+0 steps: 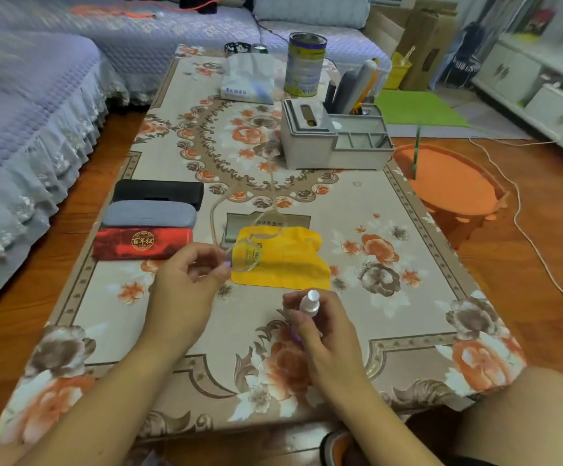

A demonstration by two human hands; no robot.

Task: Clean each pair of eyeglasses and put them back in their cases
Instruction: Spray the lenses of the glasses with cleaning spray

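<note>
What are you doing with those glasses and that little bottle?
A person is cleaning eyeglasses at a flowery table. The left hand holds up clear-framed glasses above a yellow cloth. The right hand grips a small spray bottle, its white top pointing toward them. Three closed cases, black, grey and red, wait on the left.

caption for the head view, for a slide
Left hand holds clear-framed eyeglasses over a yellow cloth; right hand grips a small spray bottle.
</note>
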